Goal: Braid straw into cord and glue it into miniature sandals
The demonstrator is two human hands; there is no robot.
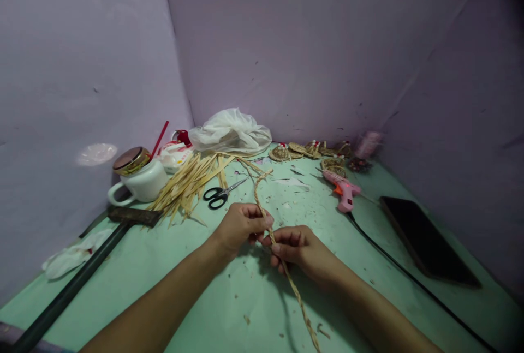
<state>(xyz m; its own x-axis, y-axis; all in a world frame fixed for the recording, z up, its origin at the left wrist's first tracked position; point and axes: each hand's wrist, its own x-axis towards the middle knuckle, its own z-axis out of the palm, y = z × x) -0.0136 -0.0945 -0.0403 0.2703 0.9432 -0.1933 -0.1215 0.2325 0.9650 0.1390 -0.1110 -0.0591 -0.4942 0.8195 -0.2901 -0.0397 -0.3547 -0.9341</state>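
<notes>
A braided straw cord [298, 294] runs up from the bottom edge, through both hands, to a frayed end beyond them. My left hand [242, 225] pinches the cord between thumb and fingers. Just below it, nearer to me, my right hand [295, 249] is closed on the same cord. The two hands almost touch, held over the green tabletop [213, 304]. Black-handled scissors [219, 196] lie beyond my left hand, blades partly apart. Beside them spreads a heap of flat straw strips [190, 181].
A hammer [135, 215] and a white mug [143, 183] with a lidded jar stand left. White plastic [233, 132] and woven straw pieces [303, 151] lie at the back. Right are a pink glue gun [346, 192], its black cord, and a dark tablet-like slab [426, 241].
</notes>
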